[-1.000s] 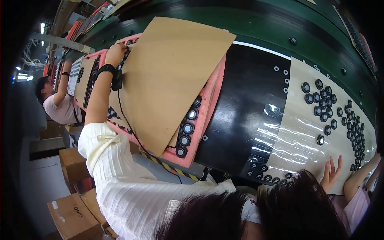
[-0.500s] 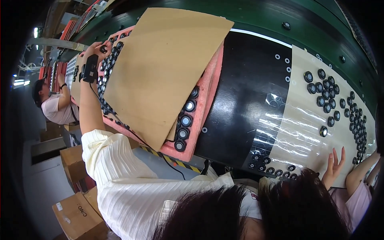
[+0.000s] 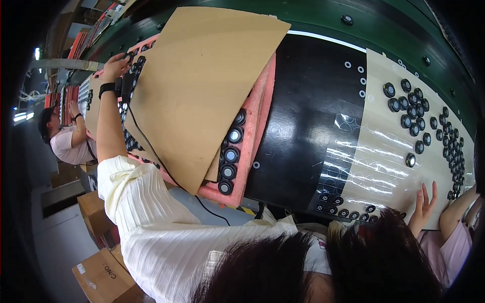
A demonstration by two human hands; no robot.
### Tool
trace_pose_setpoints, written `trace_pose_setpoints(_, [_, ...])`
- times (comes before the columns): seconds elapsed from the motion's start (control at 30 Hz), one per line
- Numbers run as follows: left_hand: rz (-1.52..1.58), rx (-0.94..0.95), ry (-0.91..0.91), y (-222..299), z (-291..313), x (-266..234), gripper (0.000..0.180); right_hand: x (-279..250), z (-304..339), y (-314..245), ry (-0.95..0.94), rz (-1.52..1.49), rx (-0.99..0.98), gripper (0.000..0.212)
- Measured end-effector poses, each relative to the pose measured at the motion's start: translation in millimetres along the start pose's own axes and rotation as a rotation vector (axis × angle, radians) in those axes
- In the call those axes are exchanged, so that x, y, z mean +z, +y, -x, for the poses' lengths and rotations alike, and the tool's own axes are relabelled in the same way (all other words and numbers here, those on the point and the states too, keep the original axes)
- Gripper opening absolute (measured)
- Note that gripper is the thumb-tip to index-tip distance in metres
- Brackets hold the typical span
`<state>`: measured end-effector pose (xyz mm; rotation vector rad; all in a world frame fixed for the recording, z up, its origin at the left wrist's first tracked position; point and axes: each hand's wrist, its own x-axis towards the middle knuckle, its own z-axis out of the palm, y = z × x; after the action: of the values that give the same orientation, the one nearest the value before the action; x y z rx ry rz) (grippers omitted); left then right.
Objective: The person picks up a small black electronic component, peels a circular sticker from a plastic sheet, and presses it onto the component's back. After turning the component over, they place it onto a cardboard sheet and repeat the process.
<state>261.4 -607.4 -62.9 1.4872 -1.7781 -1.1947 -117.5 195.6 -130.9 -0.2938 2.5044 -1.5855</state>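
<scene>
At the far left end of the pink foam tray (image 3: 242,174), my left hand (image 3: 115,66) reaches out with a black strap and small black device at its wrist. Its fingers are closed on a small black round part (image 3: 130,55) among the rows in the tray. A sheet of brown cardboard (image 3: 202,86) covers much of the tray; several black round parts with pale centres (image 3: 231,155) show past its right edge. On the right, my right hand (image 3: 424,204) is open, fingers spread above the cream sheet (image 3: 384,212) and holding nothing. Hair hides its forearm.
Many loose black round parts (image 3: 413,111) lie on the cream sheet, beside clear plastic film (image 3: 343,161) on a black board (image 3: 298,101). Behind runs a green belt (image 3: 323,22). Co-workers sit at the left (image 3: 68,141) and right (image 3: 449,252). Cardboard boxes (image 3: 108,275) stand lower left.
My left hand has moved slightly and turned, its black round part now at the tray's far edge. My right hand stays open in about the same place.
</scene>
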Motion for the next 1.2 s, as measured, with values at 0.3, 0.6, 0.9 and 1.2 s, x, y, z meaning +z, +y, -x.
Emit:
trace_pose_setpoints(0.3, [-0.896, 0.021, -0.004, -22.4, -35.9, 2.3, 0.036, 1.7, 2.5, -5.9, 0.031, 0.034, -0.016, 0.045])
trace_pose_setpoints(0.6, [-0.893, 0.551, -0.152, -30.6, -25.4, 11.5, 0.051, -7.1, 7.4, 1.6, 0.009, 0.042, -0.030, 0.043])
trace_pose_setpoints(0.9, [-0.703, 0.775, -0.173, -5.9, -42.7, -42.5, 0.056, 10.2, 12.0, -38.9, -0.110, 0.013, -0.164, 0.023])
trace_pose_setpoints(1.2, [-0.725, 0.915, -0.402, 155.1, 301.9, 203.1, 0.031, 91.7, 42.0, -59.7, -0.641, 0.164, -0.458, 0.009])
